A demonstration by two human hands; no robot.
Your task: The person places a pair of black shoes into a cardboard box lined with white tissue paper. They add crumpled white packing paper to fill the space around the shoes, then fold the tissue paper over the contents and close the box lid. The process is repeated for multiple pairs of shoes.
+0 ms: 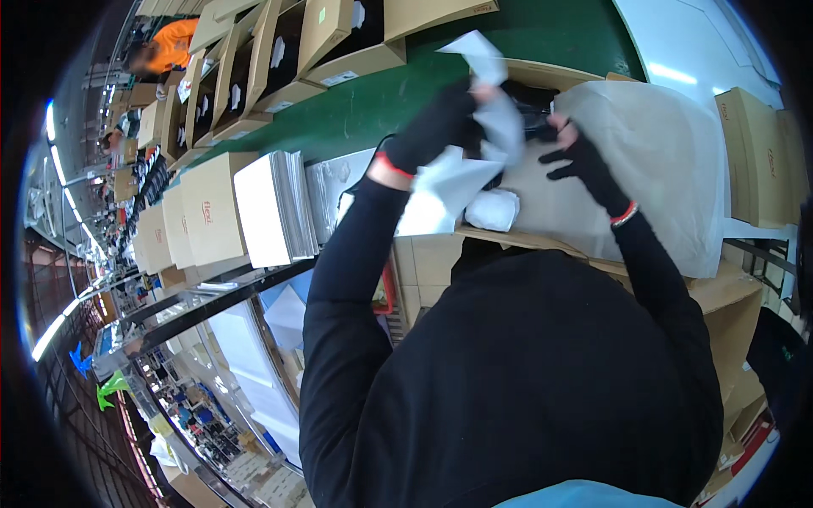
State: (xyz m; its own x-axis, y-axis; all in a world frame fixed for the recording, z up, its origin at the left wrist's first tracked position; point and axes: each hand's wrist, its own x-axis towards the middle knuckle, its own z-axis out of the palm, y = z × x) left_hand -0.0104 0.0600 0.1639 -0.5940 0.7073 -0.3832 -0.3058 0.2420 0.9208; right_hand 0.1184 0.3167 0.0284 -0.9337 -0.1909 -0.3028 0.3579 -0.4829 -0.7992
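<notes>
My left hand [447, 125], in a black fingerless glove, is closed on a crumpled white sheet of paper [503, 129]. The sheet is blurred by motion and hangs above and below my fingers. To its right, my right hand [586, 166], gloved alike, has its fingers apart and holds nothing I can make out. It hovers over thin pale wrapping paper [656, 169] spread across an open cardboard box [542, 72]. Dark glossy items [532, 100] lie in the box, partly hidden; their kind is unclear. A small white wrapped bundle [492, 210] sits at its near side.
A stack of white sheets [273, 207] stands left of my left arm, beside closed cardboard boxes [207, 207]. Open boxes with dark contents [343, 51] line the green surface [339, 114]. More cartons [749, 157] stand at the right. A person in orange [174, 46] is far left.
</notes>
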